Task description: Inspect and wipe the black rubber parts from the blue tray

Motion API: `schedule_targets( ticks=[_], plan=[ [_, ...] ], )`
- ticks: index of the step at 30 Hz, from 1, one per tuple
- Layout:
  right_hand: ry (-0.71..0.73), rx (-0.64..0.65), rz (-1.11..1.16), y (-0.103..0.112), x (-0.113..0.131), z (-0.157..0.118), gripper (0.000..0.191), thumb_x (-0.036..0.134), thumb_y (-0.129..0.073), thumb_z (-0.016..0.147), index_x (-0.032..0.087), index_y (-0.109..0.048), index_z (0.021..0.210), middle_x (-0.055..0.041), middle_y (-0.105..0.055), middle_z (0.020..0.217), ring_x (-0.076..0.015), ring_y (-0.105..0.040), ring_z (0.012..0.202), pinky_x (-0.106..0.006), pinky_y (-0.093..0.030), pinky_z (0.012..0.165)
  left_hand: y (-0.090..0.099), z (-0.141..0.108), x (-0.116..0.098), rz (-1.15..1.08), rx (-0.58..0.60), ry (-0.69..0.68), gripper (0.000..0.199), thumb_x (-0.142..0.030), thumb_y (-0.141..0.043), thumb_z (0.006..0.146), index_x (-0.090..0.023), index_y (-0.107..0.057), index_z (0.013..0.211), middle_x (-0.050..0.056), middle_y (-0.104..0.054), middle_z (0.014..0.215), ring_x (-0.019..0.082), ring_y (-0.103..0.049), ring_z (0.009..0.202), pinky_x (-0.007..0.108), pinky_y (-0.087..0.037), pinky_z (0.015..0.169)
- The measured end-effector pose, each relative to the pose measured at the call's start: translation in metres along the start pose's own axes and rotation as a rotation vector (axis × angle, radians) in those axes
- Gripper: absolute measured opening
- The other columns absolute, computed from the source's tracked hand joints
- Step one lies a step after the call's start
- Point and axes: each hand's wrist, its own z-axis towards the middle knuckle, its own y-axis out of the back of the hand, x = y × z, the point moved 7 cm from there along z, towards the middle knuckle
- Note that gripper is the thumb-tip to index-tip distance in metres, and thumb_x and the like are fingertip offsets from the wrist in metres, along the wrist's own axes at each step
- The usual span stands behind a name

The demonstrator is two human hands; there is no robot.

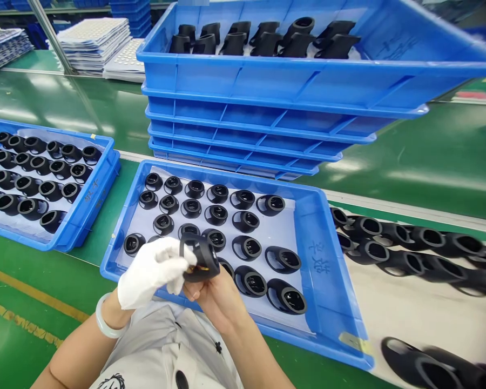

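Observation:
A black hollow part (202, 258), rounded and with an opening in its side, is held between my two hands above the near edge of a blue tray (332, 281). My left hand (156, 270), in a white glove, pinches the part at its left side. My bare right hand (222, 300) grips it from below and the right, with some fingers hidden behind it. Small yellowish marks show inside the part. Similar black parts (251, 247) stand in rows on a white sheet in the tray.
Blue trays (235, 81) are stacked behind, the top one holding black parts. Another tray (105, 162) of black parts lies at left. More black parts (429, 236) stand on a pale surface at right. White stacked sheets (93, 40) lie at the back left.

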Motion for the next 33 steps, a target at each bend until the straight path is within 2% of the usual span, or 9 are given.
schedule_targets(
  ticks=[2, 4, 7, 11, 18, 20, 23, 27, 33],
  plan=[
    [0.149, -0.077, -0.117, 0.007, 0.011, -0.002, 0.016, 0.027, -0.067, 0.069, 0.015, -0.061, 0.059, 0.0006, -0.053, 0.046, -0.0107, -0.045, 0.043, -0.024, -0.041, 0.047, 0.002, -0.003, -0.009, 0.247, -0.059, -0.065, 0.024, -0.036, -0.074, 0.069, -0.015, -0.063, 0.068, 0.0, -0.056, 0.056, 0.009, -0.046, 0.047, 0.023, -0.037, 0.047],
    [0.318, -0.195, -0.222, 0.019, 0.025, -0.006, 0.008, 0.025, -0.068, 0.07, 0.018, -0.064, 0.067, -0.0003, -0.06, 0.062, -0.0123, -0.049, 0.054, -0.025, -0.043, 0.054, 0.002, -0.005, -0.022, 0.502, -0.106, -0.181, 0.023, -0.03, -0.071, 0.073, -0.016, -0.062, 0.058, 0.0, -0.053, 0.057, 0.011, -0.045, 0.053, 0.024, -0.037, 0.053],
    [0.533, -0.301, -0.423, 0.034, 0.041, -0.015, 0.01, 0.025, -0.063, 0.079, 0.022, -0.07, 0.085, -0.0023, -0.065, 0.084, -0.017, -0.055, 0.074, -0.029, -0.046, 0.068, 0.0, -0.007, -0.035, 0.706, -0.134, -0.339, 0.022, -0.028, -0.066, 0.079, -0.018, -0.067, 0.059, 0.001, -0.051, 0.057, 0.013, -0.045, 0.057, 0.026, -0.037, 0.058],
    [0.655, -0.295, -0.626, 0.036, 0.049, -0.022, 0.016, 0.026, -0.059, 0.086, 0.026, -0.071, 0.097, -0.0044, -0.066, 0.094, -0.0212, -0.058, 0.086, -0.033, -0.046, 0.075, 0.003, -0.007, -0.04, 0.701, -0.176, -0.413, 0.012, -0.025, -0.064, 0.081, -0.021, -0.075, 0.08, 0.004, -0.061, 0.068, 0.016, -0.052, 0.065, 0.028, -0.041, 0.064],
    [0.771, -0.219, -0.695, 0.013, 0.061, -0.031, 0.017, 0.034, -0.058, 0.09, 0.03, -0.073, 0.097, -0.0037, -0.065, 0.084, -0.0185, -0.057, 0.075, -0.031, -0.046, 0.068, 0.012, -0.005, -0.038, 0.573, -0.263, -0.386, 0.014, -0.022, -0.061, 0.081, -0.022, -0.075, 0.083, 0.005, -0.064, 0.081, 0.019, -0.057, 0.078, 0.028, -0.043, 0.074],
    [0.782, -0.149, -0.681, 0.006, 0.062, -0.034, 0.014, 0.033, -0.061, 0.088, 0.031, -0.074, 0.093, -0.0032, -0.065, 0.079, -0.0179, -0.056, 0.071, -0.031, -0.046, 0.064, 0.017, -0.003, -0.035, 0.479, -0.319, -0.353, 0.014, -0.022, -0.06, 0.08, -0.021, -0.074, 0.079, 0.005, -0.064, 0.082, 0.019, -0.057, 0.08, 0.028, -0.044, 0.075],
    [0.706, -0.024, -0.624, -0.003, 0.059, -0.035, 0.012, 0.033, -0.064, 0.086, 0.029, -0.075, 0.085, -0.0039, -0.066, 0.074, -0.0193, -0.059, 0.068, -0.033, -0.048, 0.063, 0.022, 0.005, -0.025, 0.287, -0.341, -0.231, 0.01, -0.025, -0.066, 0.072, -0.017, -0.069, 0.067, 0.004, -0.061, 0.071, 0.018, -0.055, 0.071, 0.028, -0.045, 0.07],
    [0.537, -0.02, -0.494, -0.006, 0.052, -0.035, 0.009, 0.034, -0.069, 0.081, 0.025, -0.071, 0.08, -0.0034, -0.068, 0.073, -0.0182, -0.061, 0.054, -0.035, -0.05, 0.059, 0.018, 0.014, -0.01, 0.148, -0.227, -0.101, 0.02, -0.032, -0.07, 0.064, -0.015, -0.062, 0.056, 0.002, -0.057, 0.058, 0.016, -0.051, 0.058, 0.026, -0.043, 0.058],
    [0.378, -0.062, -0.353, -0.004, 0.043, -0.031, 0.02, 0.038, -0.07, 0.08, 0.021, -0.061, 0.072, -0.0008, -0.066, 0.059, -0.0179, -0.064, 0.054, -0.034, -0.05, 0.067, 0.012, 0.018, 0.018, -0.046, -0.052, 0.078, 0.03, -0.039, -0.064, 0.072, -0.015, -0.058, 0.054, 0.0, -0.051, 0.043, 0.01, -0.043, 0.04, 0.023, -0.033, 0.042]
  ],
)
